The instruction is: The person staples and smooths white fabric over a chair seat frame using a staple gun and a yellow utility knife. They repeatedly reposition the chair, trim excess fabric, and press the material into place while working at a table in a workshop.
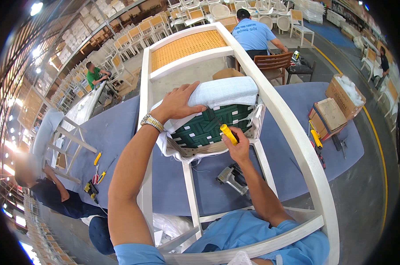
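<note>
Lying upside down inside the white-painted wooden chair frame (292,132), the seat cushion with green webbing and white fabric edges (209,128) rests over the blue felt-covered worktable (116,128). The right hand (239,148) is closed around a yellow-handled screwdriver (228,134), its tip against the webbing. The left hand (178,104), a metal watch (152,122) on its wrist, presses flat with spread fingers on the cushion's pale blue upholstered edge. A grey staple gun (232,179) lies on the table just below the right hand. Brown cardboard boxes (337,106) stand at the table's right end.
</note>
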Available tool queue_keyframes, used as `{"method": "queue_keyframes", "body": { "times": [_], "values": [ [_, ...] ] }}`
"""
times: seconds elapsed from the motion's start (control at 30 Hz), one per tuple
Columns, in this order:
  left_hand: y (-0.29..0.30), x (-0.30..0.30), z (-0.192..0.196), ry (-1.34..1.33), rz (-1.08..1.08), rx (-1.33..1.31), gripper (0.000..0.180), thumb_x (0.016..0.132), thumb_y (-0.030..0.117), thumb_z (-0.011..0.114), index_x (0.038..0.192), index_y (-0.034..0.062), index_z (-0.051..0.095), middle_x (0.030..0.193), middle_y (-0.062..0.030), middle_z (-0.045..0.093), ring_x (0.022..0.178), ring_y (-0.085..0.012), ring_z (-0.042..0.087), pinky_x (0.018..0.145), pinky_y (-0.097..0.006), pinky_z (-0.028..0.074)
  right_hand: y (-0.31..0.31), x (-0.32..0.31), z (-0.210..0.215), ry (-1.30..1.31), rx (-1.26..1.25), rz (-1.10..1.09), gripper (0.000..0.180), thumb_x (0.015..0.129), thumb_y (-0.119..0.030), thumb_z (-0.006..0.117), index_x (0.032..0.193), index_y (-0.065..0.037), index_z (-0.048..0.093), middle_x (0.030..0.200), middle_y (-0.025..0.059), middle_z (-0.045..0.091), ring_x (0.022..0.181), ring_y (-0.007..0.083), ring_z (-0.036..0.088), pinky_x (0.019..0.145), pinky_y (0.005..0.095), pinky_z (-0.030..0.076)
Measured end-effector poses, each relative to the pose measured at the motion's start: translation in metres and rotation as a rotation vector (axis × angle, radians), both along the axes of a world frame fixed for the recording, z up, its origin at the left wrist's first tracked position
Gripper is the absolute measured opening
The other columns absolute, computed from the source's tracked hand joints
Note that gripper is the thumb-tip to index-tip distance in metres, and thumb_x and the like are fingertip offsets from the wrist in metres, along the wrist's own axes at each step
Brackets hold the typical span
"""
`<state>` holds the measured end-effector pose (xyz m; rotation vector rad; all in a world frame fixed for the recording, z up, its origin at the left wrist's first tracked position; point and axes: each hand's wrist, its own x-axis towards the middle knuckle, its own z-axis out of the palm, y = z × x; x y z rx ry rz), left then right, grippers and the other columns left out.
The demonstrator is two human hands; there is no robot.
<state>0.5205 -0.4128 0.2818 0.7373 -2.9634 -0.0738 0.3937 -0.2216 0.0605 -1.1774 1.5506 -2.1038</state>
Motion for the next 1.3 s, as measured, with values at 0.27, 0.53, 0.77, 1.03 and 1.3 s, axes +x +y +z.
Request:
{"method": "queue_keyframes", "body": {
  "times": [0.27,0.53,0.77,1.03,1.3],
  "values": [
    [0.002,-0.002,0.001,0.005,0.018,-0.002,0.101,0.082,0.069,0.067,0.159,0.0136,0.033,0.150,-0.0265,0.046,0.133,-0.0460,0.050,0.113,-0.052,0.039,-0.006,-0.003,0.000,0.123,-0.054,-0.161,0.034,0.086,-0.012,0.081,0.114,0.000,0.067,0.097,0.0128,0.069,0.083,0.0218,0.067,0.076,0.0324,0.053],
    [0.005,-0.001,0.000,0.020,0.029,-0.016,0.096,0.082,0.064,0.068,0.157,0.0134,0.036,0.149,-0.0267,0.048,0.135,-0.0462,0.048,0.113,-0.052,0.039,-0.005,0.009,0.010,0.152,-0.060,-0.231,0.034,0.086,-0.011,0.080,0.115,0.000,0.068,0.097,0.0125,0.069,0.084,0.0216,0.067,0.076,0.0330,0.053],
    [0.004,-0.003,-0.003,-0.014,0.069,0.018,0.101,0.079,0.070,0.068,0.159,0.0189,0.034,0.154,-0.0214,0.044,0.139,-0.0462,0.044,0.113,-0.063,0.032,-0.008,-0.008,-0.005,-0.170,-0.012,0.197,0.034,0.098,-0.023,0.071,0.122,0.000,0.065,0.088,0.0057,0.069,0.066,0.0088,0.059,0.059,0.0241,0.047],
    [-0.003,-0.001,-0.001,-0.004,0.046,0.039,0.105,0.077,0.076,0.067,0.159,0.0183,0.035,0.155,-0.0204,0.045,0.139,-0.0449,0.045,0.112,-0.064,0.033,-0.014,-0.007,-0.010,-0.305,-0.033,0.317,0.032,0.099,-0.019,0.070,0.123,0.000,0.064,0.084,0.0023,0.066,0.060,0.0044,0.052,0.053,0.0209,0.042],
    [-0.005,-0.002,-0.002,-0.001,0.046,0.085,0.107,0.077,0.078,0.066,0.159,0.0183,0.034,0.156,-0.0212,0.042,0.140,-0.0456,0.043,0.113,-0.065,0.032,-0.013,-0.004,-0.007,-0.026,-0.104,0.003,0.031,0.091,-0.011,0.077,0.118,0.001,0.066,0.094,0.0036,0.068,0.081,0.0089,0.061,0.073,0.0246,0.050]
  ]
}}
